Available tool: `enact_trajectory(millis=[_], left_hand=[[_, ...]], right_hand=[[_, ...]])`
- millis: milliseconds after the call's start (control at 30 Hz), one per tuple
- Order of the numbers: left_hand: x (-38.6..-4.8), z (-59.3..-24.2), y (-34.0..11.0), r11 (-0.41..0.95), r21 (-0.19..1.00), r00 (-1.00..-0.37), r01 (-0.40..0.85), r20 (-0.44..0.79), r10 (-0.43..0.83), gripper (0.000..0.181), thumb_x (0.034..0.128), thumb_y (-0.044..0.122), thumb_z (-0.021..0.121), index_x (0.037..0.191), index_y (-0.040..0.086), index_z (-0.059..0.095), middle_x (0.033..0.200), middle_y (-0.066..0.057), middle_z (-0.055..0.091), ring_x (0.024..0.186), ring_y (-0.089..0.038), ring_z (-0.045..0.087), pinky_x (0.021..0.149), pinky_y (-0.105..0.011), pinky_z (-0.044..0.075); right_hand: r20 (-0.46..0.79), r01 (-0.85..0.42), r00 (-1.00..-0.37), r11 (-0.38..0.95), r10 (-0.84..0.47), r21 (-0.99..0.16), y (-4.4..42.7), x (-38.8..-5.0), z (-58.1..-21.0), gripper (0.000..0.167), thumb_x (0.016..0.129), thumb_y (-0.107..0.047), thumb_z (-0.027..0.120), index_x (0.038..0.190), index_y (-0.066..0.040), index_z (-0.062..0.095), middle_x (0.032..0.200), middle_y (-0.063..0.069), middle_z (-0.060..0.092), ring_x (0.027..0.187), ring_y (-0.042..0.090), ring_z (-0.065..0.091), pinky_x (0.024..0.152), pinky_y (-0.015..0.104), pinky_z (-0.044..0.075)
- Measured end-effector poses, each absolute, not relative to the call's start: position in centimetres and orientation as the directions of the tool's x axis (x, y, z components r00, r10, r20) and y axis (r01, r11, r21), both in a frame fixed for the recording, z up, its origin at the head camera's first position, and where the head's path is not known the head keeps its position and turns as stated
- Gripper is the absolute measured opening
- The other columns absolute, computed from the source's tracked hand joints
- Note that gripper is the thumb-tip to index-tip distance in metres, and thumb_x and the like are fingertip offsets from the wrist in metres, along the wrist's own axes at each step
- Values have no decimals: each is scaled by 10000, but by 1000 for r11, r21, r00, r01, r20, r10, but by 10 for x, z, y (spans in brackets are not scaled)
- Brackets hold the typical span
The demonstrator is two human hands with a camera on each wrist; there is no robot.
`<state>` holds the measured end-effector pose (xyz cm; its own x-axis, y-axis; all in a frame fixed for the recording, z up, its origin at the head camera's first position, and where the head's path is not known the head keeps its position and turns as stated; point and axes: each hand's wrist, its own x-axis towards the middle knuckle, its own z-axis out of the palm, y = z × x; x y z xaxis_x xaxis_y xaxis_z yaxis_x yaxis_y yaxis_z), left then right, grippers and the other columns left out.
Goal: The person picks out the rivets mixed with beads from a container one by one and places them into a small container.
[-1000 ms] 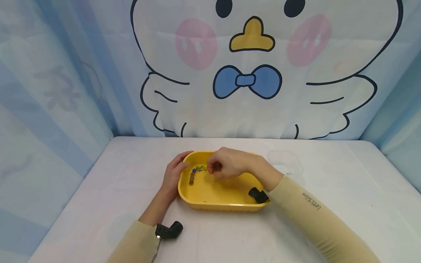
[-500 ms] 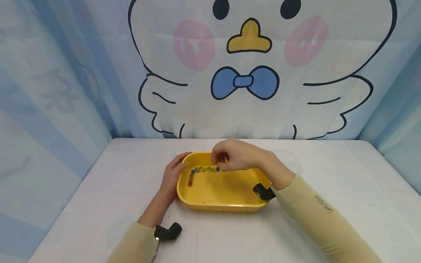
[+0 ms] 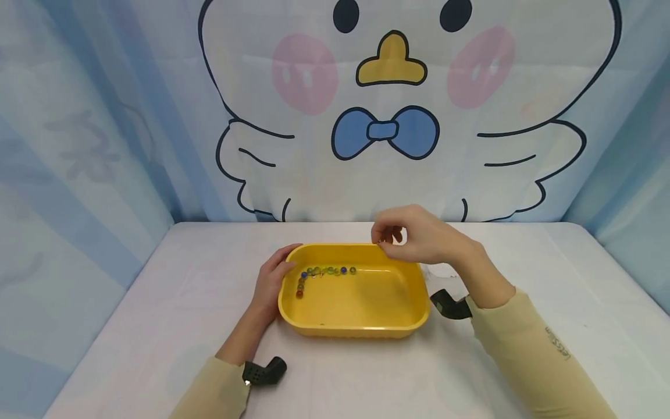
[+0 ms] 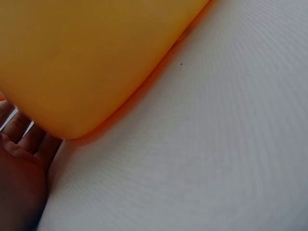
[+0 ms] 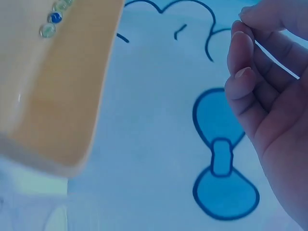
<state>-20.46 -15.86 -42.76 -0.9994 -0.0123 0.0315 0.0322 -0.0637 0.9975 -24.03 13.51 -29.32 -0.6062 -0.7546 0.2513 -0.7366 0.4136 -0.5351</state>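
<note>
A yellow plastic tray [image 3: 356,330] sits on the white-covered table. My left hand [image 3: 269,285] grips its left end, thumb over the rim and fingers outside; the left wrist view shows the fingers against the tray wall [image 4: 91,67]. Inside lies an L-shaped row of small glass beads [image 3: 330,270], green, blue and reddish-brown. My right hand [image 3: 419,235] is raised above the tray's back right rim, thumb and index fingertips together, other fingers curled. In the right wrist view no object shows between the fingertips [image 5: 240,36]; anything very thin there is too small to tell.
A white cloth covers the table [image 3: 356,378]. Behind it hangs a curtain with a cartoon bird and blue bow tie [image 3: 385,131]. Black wrist cameras, left [image 3: 265,370] and right [image 3: 451,304], sit on the cuffs. A faint clear object [image 3: 442,271] lies right of the tray.
My right hand has risen from the bead row and moved right and back, past the tray's rear rim. A blue and a green bead at the row's right end are now uncovered. The left hand stays.
</note>
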Motion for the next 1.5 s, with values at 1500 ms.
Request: enact_trajectory(millis=[1500], left_hand=[[-206,-430,-160,-78,997,-1000,23,22,-13,463,988,80,395,1432,64,522,1466,-77,505,1291,-234,481,1137,-361,354]], right_hand=[[214,-484,-859,600,-465,-637,243,-247,-348,82,886,6,704,938,-55,685,891,29,645,809,214,550,718,231,504]])
